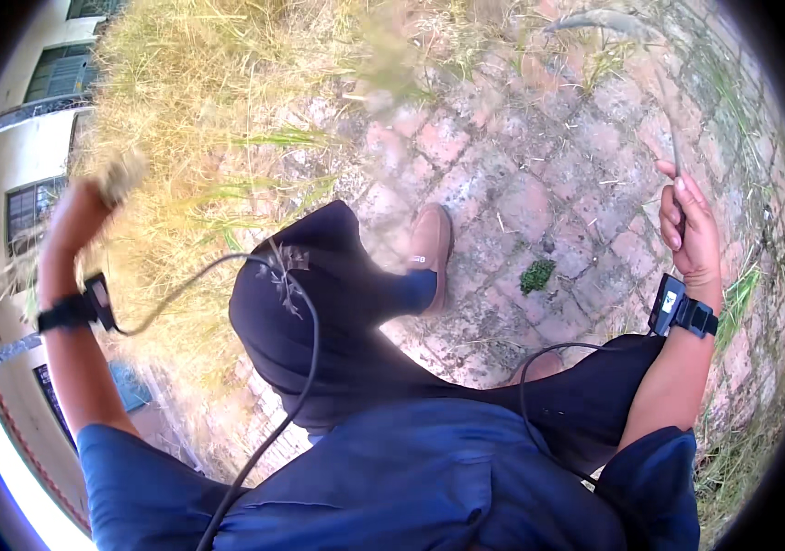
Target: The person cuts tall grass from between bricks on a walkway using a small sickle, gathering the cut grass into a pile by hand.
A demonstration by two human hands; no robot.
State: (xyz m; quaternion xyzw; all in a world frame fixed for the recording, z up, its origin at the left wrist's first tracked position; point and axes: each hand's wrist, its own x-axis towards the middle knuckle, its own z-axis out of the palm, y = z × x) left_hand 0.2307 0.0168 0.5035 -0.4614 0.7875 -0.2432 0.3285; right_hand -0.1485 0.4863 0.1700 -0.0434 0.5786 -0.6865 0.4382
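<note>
My right hand [694, 225] is closed round the handle of a sickle [673, 133]. Its thin blade rises from my fingers and curves over to the left near the top of the view. On the far left, my raised left hand [78, 219] is closed and smeared by motion. A pale tuft of dry grass [123, 176] sticks out from its fist. Tall dry yellow grass [199, 101] stands between the hands, toward the left.
Worn reddish paving [521, 207] lies ahead and right, with a small green plant clump [537, 275] on it. My brown shoe [431, 253] rests there. Black cables [315, 349] run to bands on both wrists. A pale building [34, 165] with windows stands at left.
</note>
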